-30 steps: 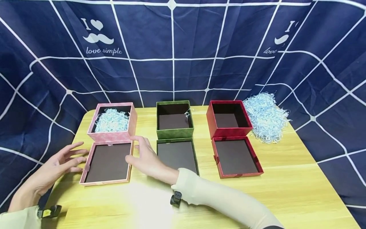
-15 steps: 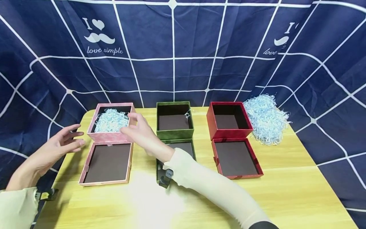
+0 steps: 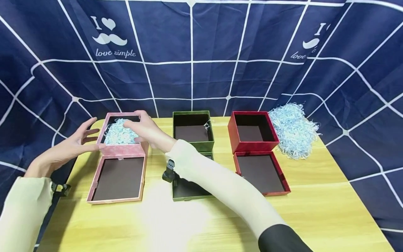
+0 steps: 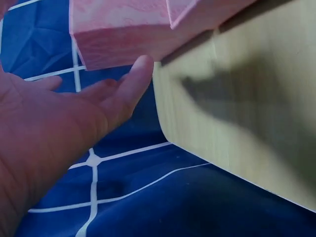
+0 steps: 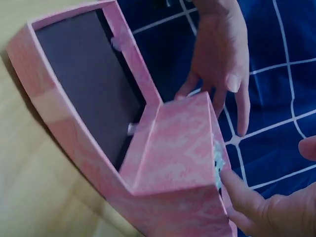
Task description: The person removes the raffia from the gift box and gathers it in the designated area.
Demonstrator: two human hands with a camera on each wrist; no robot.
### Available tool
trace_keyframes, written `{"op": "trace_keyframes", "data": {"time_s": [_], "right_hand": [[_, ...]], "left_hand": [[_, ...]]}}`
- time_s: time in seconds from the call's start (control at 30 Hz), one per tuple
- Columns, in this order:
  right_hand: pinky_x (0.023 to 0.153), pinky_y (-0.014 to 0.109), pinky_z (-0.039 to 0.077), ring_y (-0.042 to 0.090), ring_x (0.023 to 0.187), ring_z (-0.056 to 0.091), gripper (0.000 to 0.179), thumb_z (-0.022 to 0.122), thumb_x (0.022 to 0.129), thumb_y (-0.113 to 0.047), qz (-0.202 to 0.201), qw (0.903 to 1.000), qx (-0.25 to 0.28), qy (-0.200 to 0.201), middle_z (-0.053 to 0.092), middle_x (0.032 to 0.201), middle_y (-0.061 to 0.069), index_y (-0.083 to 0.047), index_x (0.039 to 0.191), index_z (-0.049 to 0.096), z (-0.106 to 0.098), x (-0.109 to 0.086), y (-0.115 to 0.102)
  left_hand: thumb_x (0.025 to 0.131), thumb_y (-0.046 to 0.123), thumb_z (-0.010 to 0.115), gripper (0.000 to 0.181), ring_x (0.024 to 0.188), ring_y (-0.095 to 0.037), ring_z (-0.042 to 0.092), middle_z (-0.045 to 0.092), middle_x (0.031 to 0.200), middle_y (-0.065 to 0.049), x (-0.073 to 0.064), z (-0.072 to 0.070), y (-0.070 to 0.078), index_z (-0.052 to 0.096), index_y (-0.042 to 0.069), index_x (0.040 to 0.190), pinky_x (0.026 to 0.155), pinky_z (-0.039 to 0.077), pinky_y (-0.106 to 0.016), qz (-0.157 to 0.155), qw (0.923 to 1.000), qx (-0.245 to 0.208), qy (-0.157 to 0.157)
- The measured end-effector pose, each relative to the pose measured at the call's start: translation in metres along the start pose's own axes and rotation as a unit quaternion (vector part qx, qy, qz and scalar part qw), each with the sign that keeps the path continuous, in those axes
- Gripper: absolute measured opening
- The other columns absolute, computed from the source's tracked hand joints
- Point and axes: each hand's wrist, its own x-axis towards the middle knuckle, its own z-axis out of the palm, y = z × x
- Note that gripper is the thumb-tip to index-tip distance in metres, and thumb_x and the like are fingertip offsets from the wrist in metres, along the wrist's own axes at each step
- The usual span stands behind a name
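A pink box (image 3: 122, 150) at the table's left holds light blue shredded paper (image 3: 118, 134). Its lid (image 3: 119, 179) lies inner side up against the box's near side. My left hand (image 3: 67, 150) is beside the box's left wall, fingers spread and thumb tip right at the near left corner. Over the box's right wall reaches my right hand (image 3: 151, 134), fingers loosely bent, its thumb overlapping the paper. In the right wrist view, a digit of the right hand (image 5: 271, 210) dips past the pink rim close to the paper, and the left hand (image 5: 219, 54) faces it.
A green box (image 3: 193, 146) with a few paper strands stands mid-table, its lid (image 3: 189, 189) partly behind my right sleeve. Right of it are a red box (image 3: 258, 145) and red lid (image 3: 261, 171). A blue shredded-paper heap (image 3: 294, 131) lies beyond, before the navy curtain (image 3: 207, 80).
My right hand has moved from the lid's right edge up and left over the pink box. The left hand has moved forward from beside the lid to the box's left wall.
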Motion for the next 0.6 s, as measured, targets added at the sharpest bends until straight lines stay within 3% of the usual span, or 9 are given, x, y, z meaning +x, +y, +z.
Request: {"op": "trace_keyframes", "data": {"time_s": [0.1,0.2,0.27,0.3,0.43,0.53,0.6], "right_hand": [[0.1,0.05,0.059,0.023,0.124,0.064,0.072,0.074,0.1,-0.02,0.002,0.9998,-0.018,-0.001,0.039,0.165,0.004,-0.01,0.163,0.04,0.006,0.008,-0.005],[0.1,0.054,0.059,0.022,0.127,0.061,0.077,0.078,0.1,-0.024,0.016,0.9991,-0.04,-0.005,0.039,0.165,0.002,-0.014,0.165,0.038,0.012,0.013,-0.011],[0.1,0.055,0.058,0.02,0.131,0.058,0.081,0.08,0.099,-0.027,0.031,0.9979,-0.056,-0.01,0.039,0.166,-0.001,-0.018,0.167,0.038,0.015,0.016,-0.015],[0.099,0.056,0.059,0.02,0.131,0.058,0.083,0.082,0.097,-0.029,0.04,0.9969,-0.067,-0.01,0.04,0.166,-0.001,-0.021,0.167,0.038,0.017,0.017,-0.016],[0.098,0.059,0.058,0.018,0.133,0.056,0.089,0.084,0.095,-0.036,0.073,0.9936,-0.086,-0.005,0.043,0.164,-0.004,-0.03,0.169,0.036,0.026,0.022,-0.021],[0.104,0.055,0.055,0.018,0.136,0.054,0.091,0.083,0.094,-0.041,0.096,0.9903,-0.099,0.011,0.044,0.165,-0.004,-0.029,0.17,0.035,0.035,0.03,-0.018],[0.11,0.048,0.051,0.015,0.138,0.052,0.097,0.085,0.091,-0.045,0.127,0.9843,-0.12,0.021,0.043,0.166,-0.006,-0.033,0.171,0.032,0.041,0.055,-0.005]], "left_hand": [[0.105,0.014,0.069,0.11,0.155,-0.06,0.013,0.003,0.173,-0.038,0.009,-0.007,0.001,-0.017,0.021,0.173,0.101,0.042,-0.024,-0.012,0.9997,0.009,-0.017],[0.103,0.012,0.07,0.114,0.156,-0.06,0.009,0.0,0.174,-0.036,0.021,-0.012,0.003,-0.018,0.023,0.173,0.118,0.034,-0.053,-0.017,0.9993,0.012,-0.032],[0.101,0.012,0.072,0.116,0.157,-0.06,0.005,-0.004,0.175,-0.033,0.029,-0.014,0.005,-0.02,0.024,0.173,0.116,0.025,-0.074,-0.016,0.9989,0.013,-0.041],[0.101,0.011,0.073,0.118,0.157,-0.06,0.004,-0.006,0.175,-0.032,0.032,-0.014,0.005,-0.02,0.023,0.173,0.116,0.021,-0.078,-0.012,0.9988,0.015,-0.045],[0.097,0.01,0.076,0.122,0.159,-0.055,-0.005,-0.016,0.178,-0.021,0.042,-0.016,0.004,-0.02,0.019,0.173,0.117,0.014,-0.081,0.001,0.9975,0.034,-0.062],[0.094,0.01,0.078,0.125,0.159,-0.053,-0.011,-0.022,0.178,-0.018,0.045,-0.017,0.001,-0.02,0.015,0.172,0.118,0.009,-0.081,0.012,0.9959,0.055,-0.07],[0.093,0.012,0.079,0.127,0.159,-0.05,-0.014,-0.023,0.176,-0.021,0.048,-0.017,-0.003,-0.02,0.012,0.172,0.119,0.006,-0.078,0.014,0.9949,0.071,-0.071]]}}
